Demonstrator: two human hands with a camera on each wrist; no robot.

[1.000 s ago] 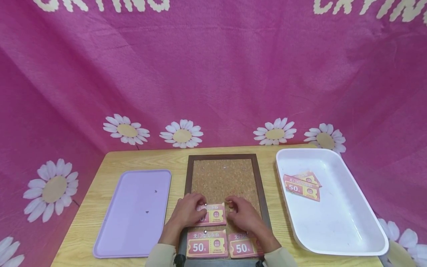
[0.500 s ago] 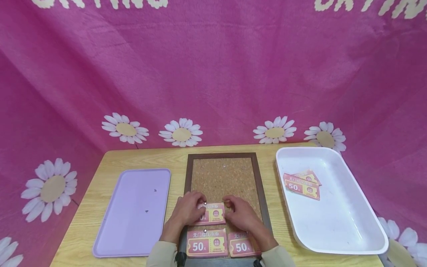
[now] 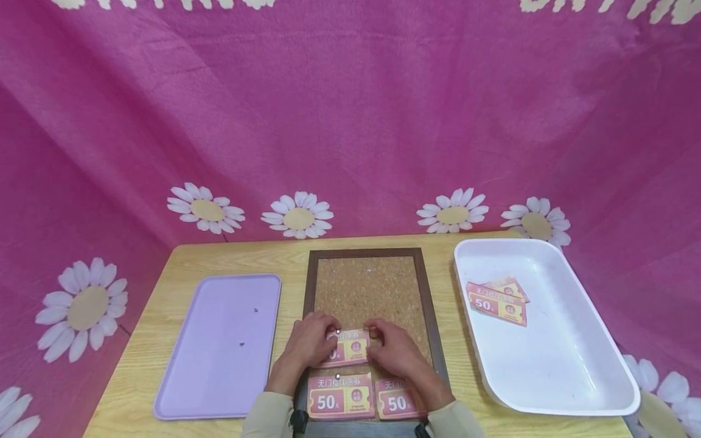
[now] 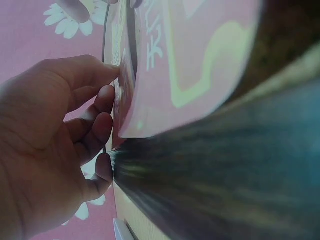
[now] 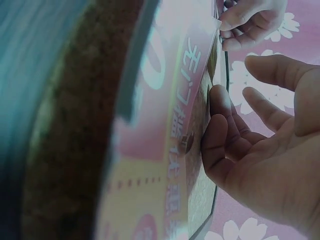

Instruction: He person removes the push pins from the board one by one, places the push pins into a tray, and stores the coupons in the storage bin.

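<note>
On the framed cork board [image 3: 372, 298] lies an upper pink-and-yellow 50 coupon [image 3: 356, 348], with a small pin near its top edge. My left hand [image 3: 309, 342] pinches its left side; in the left wrist view the thumb and fingers [image 4: 105, 100] meet at the coupon's edge. My right hand [image 3: 398, 350] has its bent fingertips at the right edge. In the right wrist view its thumb and index finger [image 5: 265, 105] stand apart. Below lie a pinned coupon [image 3: 339, 398] and another coupon [image 3: 395, 404], partly covered by the right wrist.
A purple tray [image 3: 216, 365] with two small dark pins sits on the left of the wooden table [image 3: 296, 261]. At the right a white basin [image 3: 553, 365] holds two overlapping coupons [image 3: 495, 304]. A pink curtain with daisies hangs behind.
My right fingertips have shifted slightly left, closer against the upper coupon's right edge. The left hand stays at the coupon's left side. The head view has tilted slightly.
</note>
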